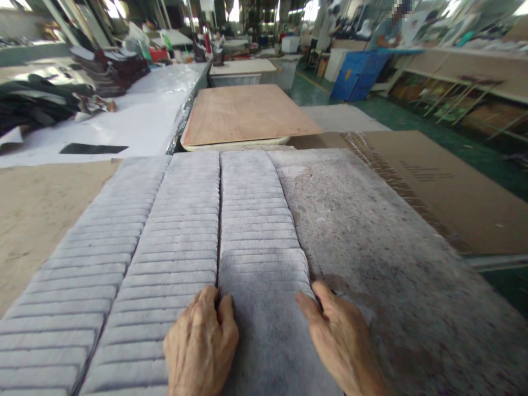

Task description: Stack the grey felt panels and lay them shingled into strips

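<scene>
Three long rows of overlapping grey fabric pieces run away from me, with the left row (53, 302), the middle row (157, 264) and the right row (251, 209) side by side. At the near end of the right row lies a grey fabric piece (268, 330), flat and partly in shadow. My left hand (202, 341) pinches its left edge, knuckles resting over the middle row. On the opposite edge, my right hand (338, 335) holds the piece between thumb and fingers. Its nearest end runs out of view between my wrists.
A speckled grey work surface (371, 264) extends to the right, with flattened cardboard (462, 192) beyond it. Ahead lies a plywood board (247, 113). A white-covered table (152, 110) at the left bears dark fabric (37, 104). A person (388, 33) is near a blue box (357, 74).
</scene>
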Tool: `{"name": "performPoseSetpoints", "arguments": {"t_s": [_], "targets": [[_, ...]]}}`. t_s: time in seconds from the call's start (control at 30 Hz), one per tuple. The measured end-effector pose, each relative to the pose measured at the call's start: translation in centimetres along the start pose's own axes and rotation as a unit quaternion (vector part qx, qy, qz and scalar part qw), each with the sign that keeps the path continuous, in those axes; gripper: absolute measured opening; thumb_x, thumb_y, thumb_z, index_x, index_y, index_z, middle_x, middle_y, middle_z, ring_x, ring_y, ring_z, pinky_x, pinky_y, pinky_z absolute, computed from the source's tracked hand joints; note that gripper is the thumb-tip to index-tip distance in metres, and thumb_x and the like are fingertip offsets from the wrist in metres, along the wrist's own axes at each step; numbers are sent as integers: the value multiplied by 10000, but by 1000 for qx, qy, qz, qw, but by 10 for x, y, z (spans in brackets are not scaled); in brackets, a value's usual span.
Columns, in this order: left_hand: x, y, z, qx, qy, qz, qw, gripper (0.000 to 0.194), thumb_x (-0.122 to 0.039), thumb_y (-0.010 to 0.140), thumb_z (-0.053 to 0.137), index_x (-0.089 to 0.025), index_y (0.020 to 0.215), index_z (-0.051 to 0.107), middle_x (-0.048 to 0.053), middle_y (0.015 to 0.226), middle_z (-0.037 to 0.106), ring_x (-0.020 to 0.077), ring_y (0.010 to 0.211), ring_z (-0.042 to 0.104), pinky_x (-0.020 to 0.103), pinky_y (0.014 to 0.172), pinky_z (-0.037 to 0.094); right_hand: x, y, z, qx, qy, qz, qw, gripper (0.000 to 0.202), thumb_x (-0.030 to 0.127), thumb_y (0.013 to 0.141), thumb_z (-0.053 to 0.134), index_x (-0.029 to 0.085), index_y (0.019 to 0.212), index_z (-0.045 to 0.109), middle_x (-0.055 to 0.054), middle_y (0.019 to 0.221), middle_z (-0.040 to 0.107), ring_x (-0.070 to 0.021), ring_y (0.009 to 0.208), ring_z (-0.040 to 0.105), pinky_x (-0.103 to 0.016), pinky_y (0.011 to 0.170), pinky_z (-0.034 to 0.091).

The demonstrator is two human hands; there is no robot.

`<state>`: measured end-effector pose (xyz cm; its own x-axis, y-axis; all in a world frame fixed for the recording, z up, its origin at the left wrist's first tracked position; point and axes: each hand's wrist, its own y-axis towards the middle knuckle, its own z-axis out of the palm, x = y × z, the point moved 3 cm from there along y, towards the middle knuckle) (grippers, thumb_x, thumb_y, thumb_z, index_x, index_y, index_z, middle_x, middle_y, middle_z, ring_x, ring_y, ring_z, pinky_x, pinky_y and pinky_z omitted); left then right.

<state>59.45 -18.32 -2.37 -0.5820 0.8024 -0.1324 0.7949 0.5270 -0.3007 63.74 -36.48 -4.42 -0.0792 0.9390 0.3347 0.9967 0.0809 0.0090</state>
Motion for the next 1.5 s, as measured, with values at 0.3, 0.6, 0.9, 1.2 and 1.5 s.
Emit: {"name": "performPoseSetpoints", "arguments": {"t_s": [0.3, 0.6, 0.9, 1.2, 1.5], "targets": [[5, -4, -6, -201, 14, 105, 974, 300, -257, 794, 479, -172, 1079, 443, 84, 983, 583, 234, 862, 550, 315, 672, 404, 5, 8, -21, -160, -15, -192, 968, 348, 358, 779, 505, 138, 1046, 469, -123, 1010, 579, -244, 929, 540, -346, 746, 462], [-4, 44, -29, -57, 25, 320, 945, 429, -171, 681, 603, -207, 1082, 457, 51, 1123, 537, 225, 1008, 473, 362, 827, 369, 6, 60, -24, 21, 34, -295, 955, 501, 212, 586, 750, 155, 1030, 525, -59, 1000, 594, -219, 941, 504, -365, 810, 442], [-5, 52, -25, 14, -17, 252, 967, 347, -198, 640, 562, -211, 969, 455, 21, 934, 579, 196, 862, 527, 312, 729, 361, 8, 59, -21, 36, 43, -294, 954, 553, 195, 591, 749, 205, 1094, 521, -45, 1006, 563, -214, 934, 484, -367, 807, 425], [10, 34, -25, 31, -23, 143, 989, 187, -353, 710, 510, -208, 614, 442, -21, 671, 552, 164, 693, 509, 267, 597, 294, 2, 59, -20, 33, 78, -235, 968, 338, 184, 560, 741, 206, 837, 549, -23, 868, 579, -200, 854, 522, -322, 734, 423], [14, 35, -24, 59, -75, 127, 987, 228, -361, 696, 502, -197, 547, 449, -28, 575, 504, 131, 600, 457, 251, 559, 274, -4, 59, -19, 121, 62, -58, 989, 242, 407, 566, 651, 221, 626, 508, 44, 540, 527, -133, 505, 491, -248, 485, 328]]}}
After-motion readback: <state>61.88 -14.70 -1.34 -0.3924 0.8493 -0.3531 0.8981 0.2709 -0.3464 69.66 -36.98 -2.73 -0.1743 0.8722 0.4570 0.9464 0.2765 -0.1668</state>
